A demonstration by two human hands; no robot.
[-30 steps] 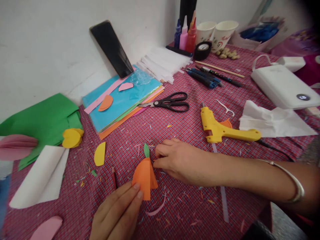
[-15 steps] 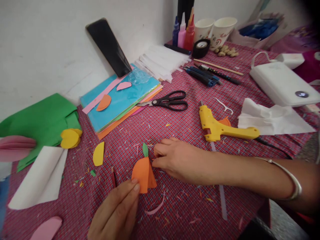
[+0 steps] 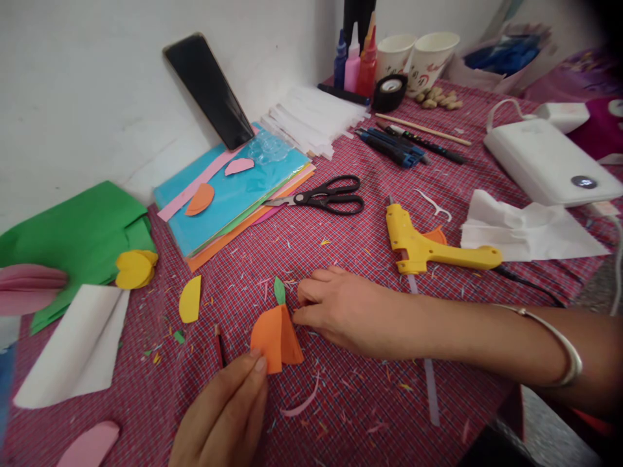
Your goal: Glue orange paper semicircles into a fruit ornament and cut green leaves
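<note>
My left hand [image 3: 226, 402] pinches the lower left edge of a folded orange paper cutout [image 3: 266, 337] between thumb and fingers. The cutout's two halves stand apart like an opened card, and a small green paper leaf [image 3: 279, 290] rises from its top. Close by its upper right side, my right hand [image 3: 341, 311] has its fingers curled in; what they hold, if anything, is hidden. A yellow half-round paper piece [image 3: 190, 299] lies left of the cutout, and a brown pencil-like stick [image 3: 220, 345] is partly behind my left hand.
A yellow glue gun [image 3: 413, 243] lies beyond my right forearm, its cord trailing right. Scissors [image 3: 331, 194] rest by blue paper sheets [image 3: 195, 224]. A phone [image 3: 209, 91] leans on the wall. Paper cups [image 3: 433, 61], a white power bank [image 3: 555, 162] and green sheets [image 3: 92, 227] surround them.
The orange cutout has tilted slightly left in my left hand, and the gap between its halves looks wider. My right hand stays nearly in place.
</note>
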